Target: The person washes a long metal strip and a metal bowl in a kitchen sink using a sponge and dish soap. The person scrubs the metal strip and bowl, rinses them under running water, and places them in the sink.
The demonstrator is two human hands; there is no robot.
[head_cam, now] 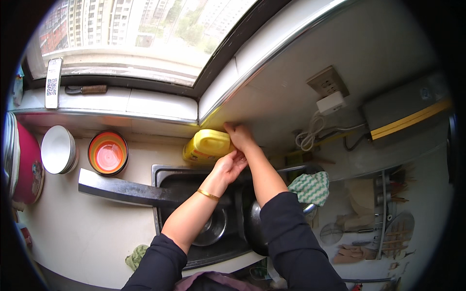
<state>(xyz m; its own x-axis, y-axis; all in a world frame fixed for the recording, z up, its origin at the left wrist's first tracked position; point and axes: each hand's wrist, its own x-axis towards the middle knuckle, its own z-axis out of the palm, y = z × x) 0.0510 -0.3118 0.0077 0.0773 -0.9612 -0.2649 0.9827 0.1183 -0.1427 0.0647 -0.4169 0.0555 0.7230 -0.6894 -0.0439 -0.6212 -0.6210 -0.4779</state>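
My left hand (230,168), a gold bracelet on its wrist, is held palm up over the back edge of the black double-basin sink (157,214). Its fingers are slightly curled, and nothing shows in the palm. Just above it, my right hand (240,137) reaches between a yellow plastic jug (207,145) and the side wall. The right fingers are partly hidden, so I cannot tell whether they grip anything. A round metal vessel (214,231) sits in the left basin, partly behind my left forearm. In the right basin, a dark pan (253,218) is partly covered by my right arm.
A long metal bar (120,187) juts over the sink's left rim. Stacked white bowls (57,149) and an orange-lined bowl (108,152) stand left. A green cloth (136,256) lies in front; a checked cloth (310,188) hangs right. A phone (54,83) and knife (87,89) occupy the sill.
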